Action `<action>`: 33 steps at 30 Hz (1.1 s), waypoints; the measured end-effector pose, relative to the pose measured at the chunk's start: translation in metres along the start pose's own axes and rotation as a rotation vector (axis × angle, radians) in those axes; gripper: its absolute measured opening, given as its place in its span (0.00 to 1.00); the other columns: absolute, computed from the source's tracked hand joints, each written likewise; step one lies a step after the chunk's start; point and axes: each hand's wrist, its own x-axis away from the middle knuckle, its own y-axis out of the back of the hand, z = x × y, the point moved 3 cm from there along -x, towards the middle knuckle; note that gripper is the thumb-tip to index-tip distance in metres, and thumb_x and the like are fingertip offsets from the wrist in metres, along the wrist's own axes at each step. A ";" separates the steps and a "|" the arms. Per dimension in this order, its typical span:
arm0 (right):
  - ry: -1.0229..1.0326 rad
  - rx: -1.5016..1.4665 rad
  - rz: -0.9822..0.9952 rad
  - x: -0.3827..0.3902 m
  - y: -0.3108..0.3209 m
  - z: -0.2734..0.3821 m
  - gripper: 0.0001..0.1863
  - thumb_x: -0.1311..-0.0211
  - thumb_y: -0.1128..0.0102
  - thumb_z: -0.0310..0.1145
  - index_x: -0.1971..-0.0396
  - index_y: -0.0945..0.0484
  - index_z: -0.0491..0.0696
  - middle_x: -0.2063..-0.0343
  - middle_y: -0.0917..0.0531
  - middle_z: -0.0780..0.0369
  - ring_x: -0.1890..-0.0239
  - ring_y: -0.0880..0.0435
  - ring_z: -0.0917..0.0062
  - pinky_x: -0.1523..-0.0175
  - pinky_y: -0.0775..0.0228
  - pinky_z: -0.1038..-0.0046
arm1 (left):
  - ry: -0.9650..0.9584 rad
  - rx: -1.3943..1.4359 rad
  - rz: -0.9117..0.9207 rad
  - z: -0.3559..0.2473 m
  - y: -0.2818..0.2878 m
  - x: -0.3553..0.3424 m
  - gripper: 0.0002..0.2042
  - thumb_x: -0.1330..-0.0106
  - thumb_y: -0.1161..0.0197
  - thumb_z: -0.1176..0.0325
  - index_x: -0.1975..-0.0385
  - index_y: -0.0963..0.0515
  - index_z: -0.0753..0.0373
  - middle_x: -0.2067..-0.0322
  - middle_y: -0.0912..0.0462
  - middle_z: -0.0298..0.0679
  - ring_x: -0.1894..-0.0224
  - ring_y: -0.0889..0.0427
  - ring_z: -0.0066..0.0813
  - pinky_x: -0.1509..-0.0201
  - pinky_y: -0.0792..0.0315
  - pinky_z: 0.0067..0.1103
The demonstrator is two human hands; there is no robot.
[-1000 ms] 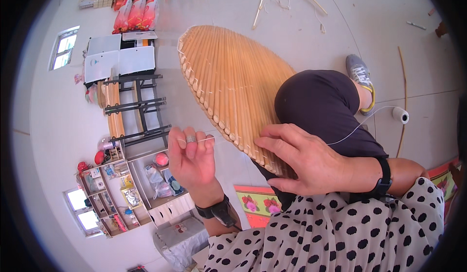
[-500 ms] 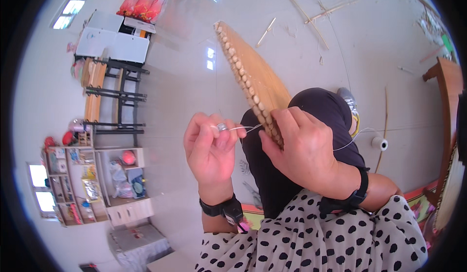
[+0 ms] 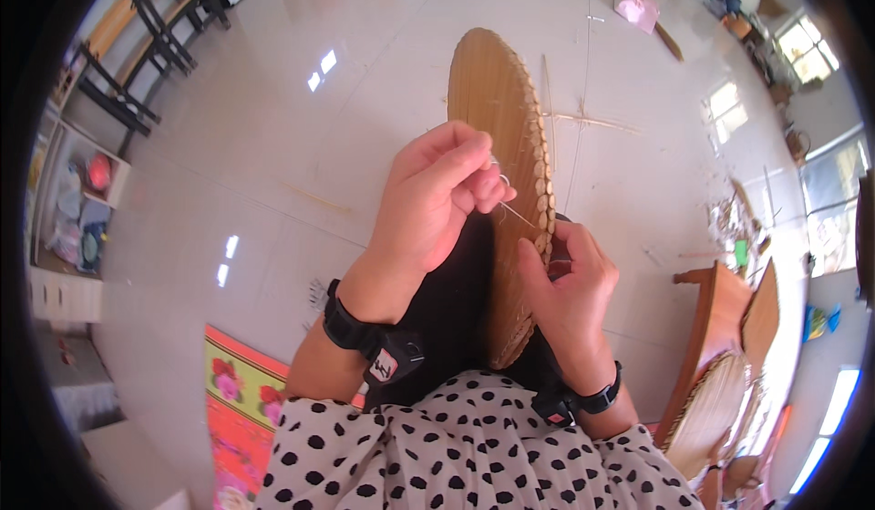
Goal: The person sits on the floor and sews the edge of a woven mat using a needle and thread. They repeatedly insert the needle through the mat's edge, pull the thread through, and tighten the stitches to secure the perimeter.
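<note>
A flat, rounded board of pale stalks (image 3: 483, 77) stands on edge over my lap, with cut stalk ends lining its right rim. My right hand (image 3: 579, 282) is closed on that rim at the lower right, thumb on the near face and fingers behind. In front of the board, my left hand (image 3: 433, 195) pinches a white thread (image 3: 521, 216). From those fingers the thread runs taut down to the rim, close to my right thumb. Something small and shiny shows at the left fingers; whether a needle is held there is hidden.
Loose stalks (image 3: 592, 123) lie on the tiled floor beyond the board. At right are a wooden bench (image 3: 697, 328) and another stalk board (image 3: 711, 410). A flowered mat (image 3: 241, 396) lies at lower left, a shelf unit (image 3: 68, 296) at far left. A pink bag (image 3: 636, 9) is far off.
My view has swung to the right. The board's stalk-end rim now faces right instead of left. My left hand has moved in front of the board, still pinching thread; my right hand still grips the rim.
</note>
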 end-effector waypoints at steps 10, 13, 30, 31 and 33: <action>-0.043 0.050 0.039 0.001 0.002 0.009 0.12 0.47 0.28 0.26 0.64 0.20 0.39 0.75 0.18 0.61 0.76 0.19 0.83 0.69 0.25 0.80 | 0.027 0.028 0.088 -0.001 0.007 -0.008 0.09 0.27 0.45 0.68 0.71 0.28 0.61 0.77 0.26 0.32 0.76 0.29 0.22 0.56 0.25 0.27; -0.063 0.074 0.053 -0.004 0.004 0.014 0.11 0.47 0.28 0.25 0.65 0.20 0.39 0.77 0.18 0.62 0.76 0.19 0.83 0.69 0.24 0.80 | 0.020 -0.002 0.087 -0.002 0.006 -0.009 0.09 0.27 0.44 0.67 0.71 0.28 0.61 0.77 0.26 0.32 0.76 0.29 0.22 0.56 0.25 0.27; -0.024 0.239 0.040 -0.017 -0.001 0.016 0.11 0.46 0.28 0.30 0.70 0.23 0.42 0.81 0.23 0.61 0.83 0.25 0.76 0.76 0.33 0.74 | -0.048 -0.106 0.189 -0.007 -0.010 -0.020 0.10 0.25 0.46 0.68 0.71 0.28 0.62 0.78 0.26 0.32 0.75 0.28 0.20 0.57 0.26 0.24; 0.006 0.246 0.024 -0.017 -0.002 0.018 0.10 0.46 0.29 0.29 0.71 0.23 0.43 0.81 0.23 0.61 0.84 0.25 0.75 0.76 0.33 0.74 | -0.052 -0.120 0.200 -0.008 -0.011 -0.021 0.10 0.25 0.46 0.68 0.71 0.29 0.62 0.78 0.26 0.32 0.75 0.29 0.20 0.57 0.26 0.24; 0.044 0.258 -0.006 -0.015 -0.003 0.020 0.09 0.45 0.30 0.29 0.71 0.23 0.43 0.81 0.23 0.60 0.84 0.26 0.72 0.76 0.33 0.73 | -0.060 -0.144 0.224 -0.008 -0.013 -0.022 0.10 0.25 0.45 0.69 0.71 0.29 0.62 0.78 0.26 0.32 0.76 0.29 0.19 0.58 0.26 0.24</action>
